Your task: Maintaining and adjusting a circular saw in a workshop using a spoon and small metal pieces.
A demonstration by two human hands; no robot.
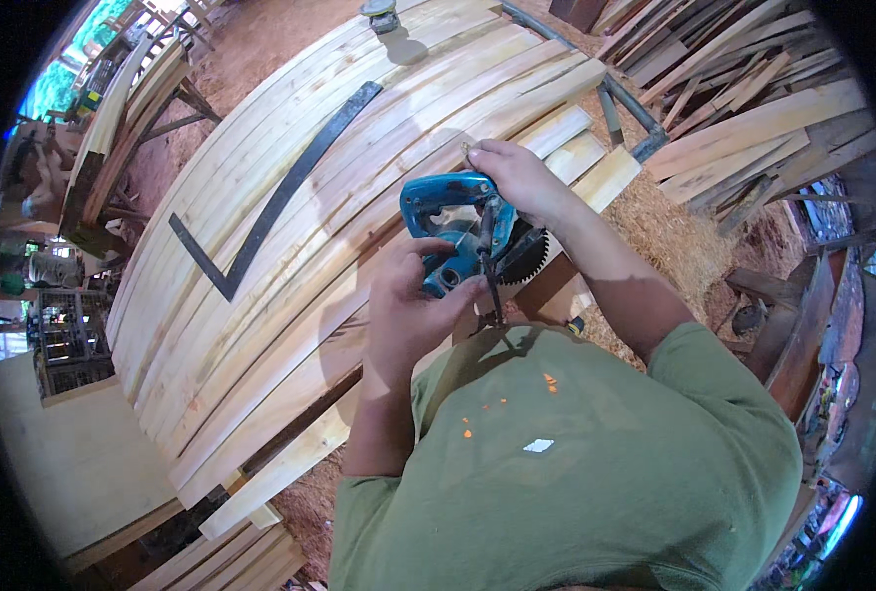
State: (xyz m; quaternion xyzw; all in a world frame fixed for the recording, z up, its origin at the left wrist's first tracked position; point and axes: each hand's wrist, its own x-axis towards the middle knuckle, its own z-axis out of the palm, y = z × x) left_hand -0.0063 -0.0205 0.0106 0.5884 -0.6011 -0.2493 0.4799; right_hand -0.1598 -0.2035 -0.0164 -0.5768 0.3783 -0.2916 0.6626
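Blue circular saw [475,251] parked around 12 o'clock. Left hand [408,295] seen at motor housing [457,268], right hand [519,177] by handle [446,185]; clamped or not, can't be told. Toothed blade [524,260] best avoided.

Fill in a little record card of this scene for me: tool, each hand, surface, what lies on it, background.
Tool: blue handheld circular saw with a round toothed blade
Left hand: at the saw's near side, thumb and forefinger spread; hold unclear
Right hand: at the saw's right side, beside its looped handle; hold unclear
Surface: long pale wooden planks, side by side
On planks: dark flat L-shaped square
Background, right: loosely piled rough boards
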